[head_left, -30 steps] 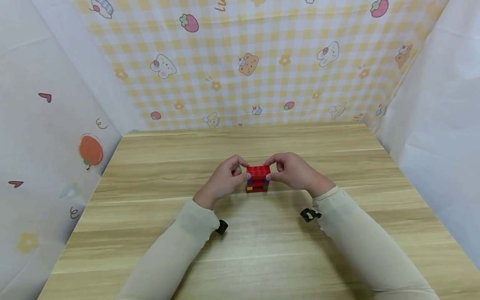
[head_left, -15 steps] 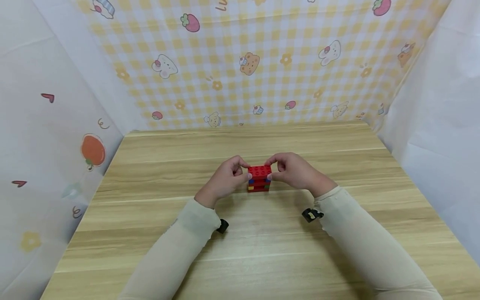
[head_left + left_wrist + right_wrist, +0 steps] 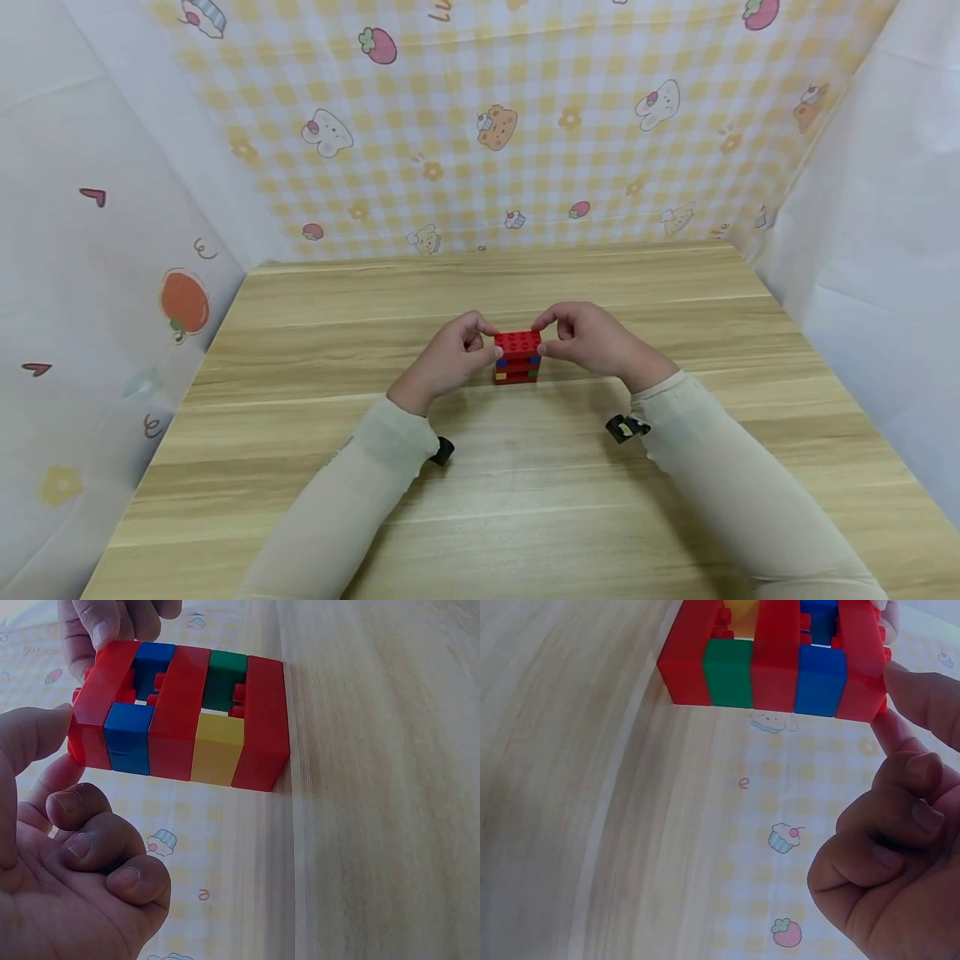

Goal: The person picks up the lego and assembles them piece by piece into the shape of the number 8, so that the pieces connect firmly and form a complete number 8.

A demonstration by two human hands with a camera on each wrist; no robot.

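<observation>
A small tower of toy building bricks stands on the table, three red layers with pairs of small bricks between them. On top is a red brick (image 3: 517, 340) with studs facing up. Two blue bricks (image 3: 129, 739) sit under it; lower down are a yellow brick (image 3: 219, 748) and a green brick (image 3: 728, 673), above the bottom red brick (image 3: 262, 727). My left hand (image 3: 448, 358) pinches the left end of the top red brick between thumb and forefinger. At its right end, my right hand (image 3: 596, 346) has thumb and forefinger at the corners, other fingers curled.
The wood-grain table (image 3: 495, 517) reaches back to a yellow checked cloth (image 3: 450, 125) with cartoon prints. White sheets hang at the left (image 3: 112, 333) and right. A black strap piece (image 3: 627, 428) shows by the right cuff, another (image 3: 442, 451) by the left.
My right hand has shifted slightly to the right, its thumb now at the edge of the top red brick, showing more of the blue brick below. The left hand and tower stay about the same.
</observation>
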